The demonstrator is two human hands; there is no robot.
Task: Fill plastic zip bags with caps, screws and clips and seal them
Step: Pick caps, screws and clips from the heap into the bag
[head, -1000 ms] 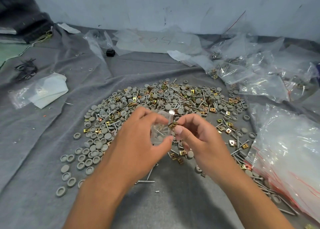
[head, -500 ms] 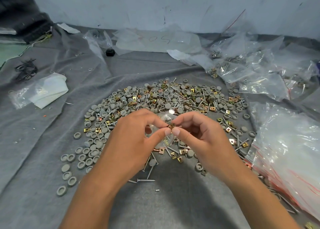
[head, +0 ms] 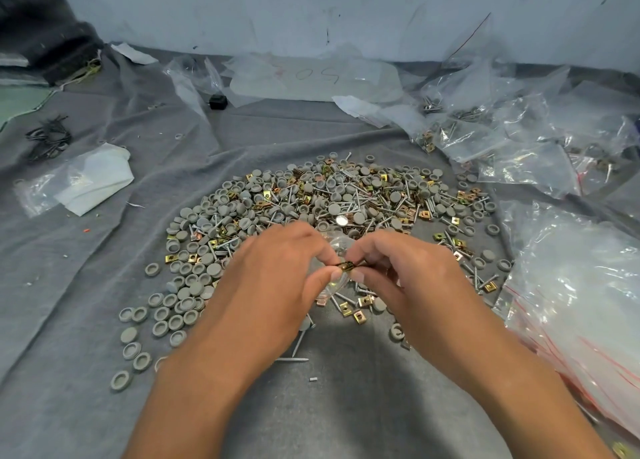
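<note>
My left hand (head: 277, 278) pinches the small clear bag (head: 334, 268) at its mouth; right hand (head: 408, 275) pinches a brass clip (head: 346, 266), long axis sideways, right at the opening btwn both thumbs. Hands nearly touching, over the near edge of the pile (head: 311, 198) of caps, screws & clips. Next, I reckon: slide clip leftward in.

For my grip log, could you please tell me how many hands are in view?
2. The left hand pinches the bag from the left; the right hand, just right of it, pinches a clip. No others show.
</note>
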